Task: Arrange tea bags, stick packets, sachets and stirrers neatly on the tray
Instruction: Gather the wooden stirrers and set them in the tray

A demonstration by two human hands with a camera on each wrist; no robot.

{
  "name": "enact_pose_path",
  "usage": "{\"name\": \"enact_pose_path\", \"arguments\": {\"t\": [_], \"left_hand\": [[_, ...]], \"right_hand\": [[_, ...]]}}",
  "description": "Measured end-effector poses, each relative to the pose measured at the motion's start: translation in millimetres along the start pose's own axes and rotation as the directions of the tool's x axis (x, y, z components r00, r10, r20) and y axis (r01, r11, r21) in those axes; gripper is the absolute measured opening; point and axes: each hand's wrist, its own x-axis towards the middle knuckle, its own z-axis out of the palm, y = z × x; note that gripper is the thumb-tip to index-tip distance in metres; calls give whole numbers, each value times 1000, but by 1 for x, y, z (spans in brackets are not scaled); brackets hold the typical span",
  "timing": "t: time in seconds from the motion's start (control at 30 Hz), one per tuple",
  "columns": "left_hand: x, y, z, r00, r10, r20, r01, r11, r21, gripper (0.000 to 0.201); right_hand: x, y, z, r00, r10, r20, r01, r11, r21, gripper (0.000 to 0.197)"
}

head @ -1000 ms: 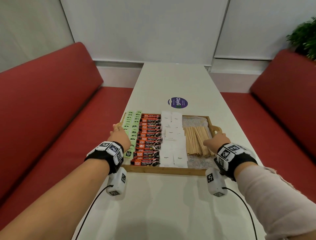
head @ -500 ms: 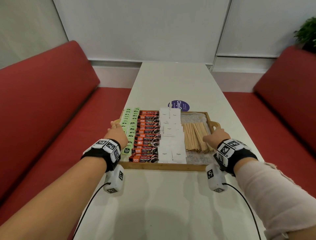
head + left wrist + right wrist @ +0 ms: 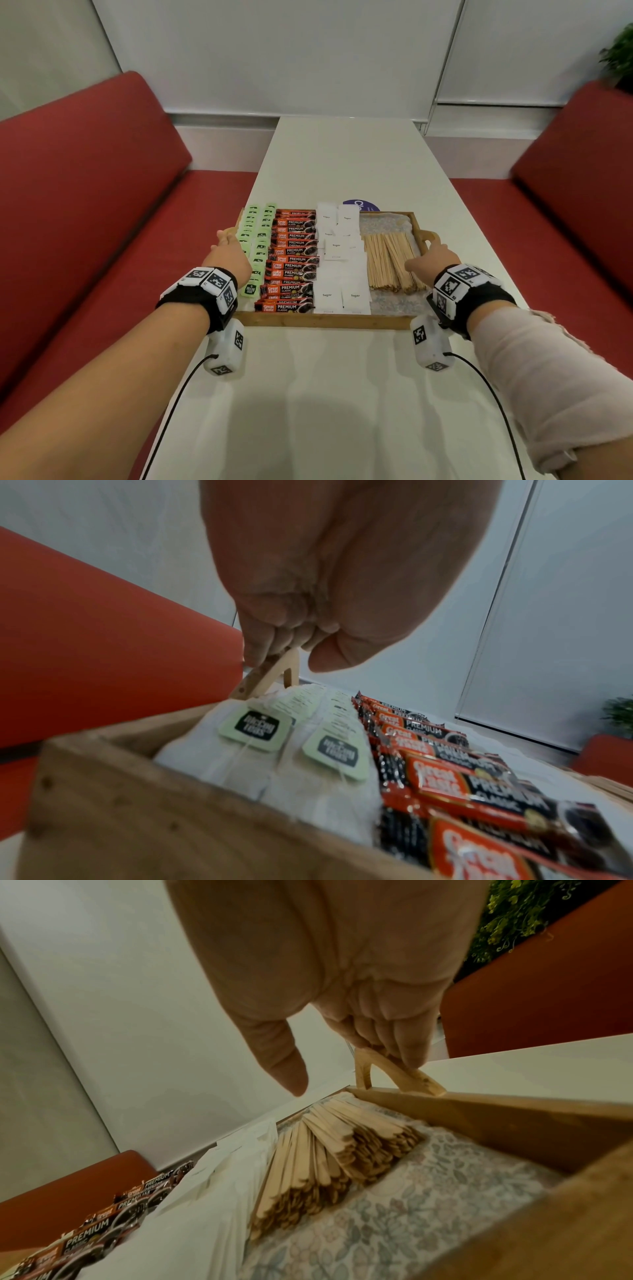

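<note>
A wooden tray sits on the white table, filled in columns. From left to right lie green-tagged tea bags, red and black stick packets, white sugar sachets and wooden stirrers. My left hand grips the tray's left handle, fingers curled round it. My right hand grips the right handle the same way, thumb sticking out free. In the wrist views the tea bags and the stirrers lie close below the hands.
The long white table runs away from me between two red benches. A purple round sticker shows just beyond the tray's far rim. A floral paper liner covers the tray floor. A plant stands at far right.
The tray has slid away from me along the table, now covering most of the purple sticker. Both hands went forward with it, still on the handles.
</note>
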Motion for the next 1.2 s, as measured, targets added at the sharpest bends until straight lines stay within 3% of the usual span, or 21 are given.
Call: {"name": "enact_pose_path", "arguments": {"t": [0.27, 0.53, 0.77, 0.83, 0.93, 1.07, 1.2], "left_hand": [[9, 0, 2, 999, 11, -35, -11, 1000, -4, 67], [11, -1, 3, 999, 19, -47, -19, 1000, 1, 66], [2, 5, 0, 998, -16, -60, 7, 989, -148, 66], [-3, 8, 4, 987, 53, -150, -82, 979, -188, 61], [-29, 22, 7, 917, 180, -357, -267, 941, -210, 41], [-76, 52, 13, 890, 214, -402, -384, 828, -410, 39], [-118, 81, 25, 831, 306, -465, -521, 721, -457, 21]], "right_hand": [[7, -4, 0, 1000, -20, -1, 20, 999, 44, 76], [5, -3, -3, 1000, -25, 17, 24, 1000, 16, 67], [-9, 4, -20, 992, -69, 104, 70, 998, -8, 78], [-18, 9, -25, 990, -106, 90, 106, 994, 0, 74], [-39, 17, -32, 991, -135, 25, 133, 988, 80, 54], [-69, 34, -44, 976, -130, -173, 176, 943, 283, 39], [-104, 64, -59, 954, -120, -276, 224, 895, 385, 25]]}}
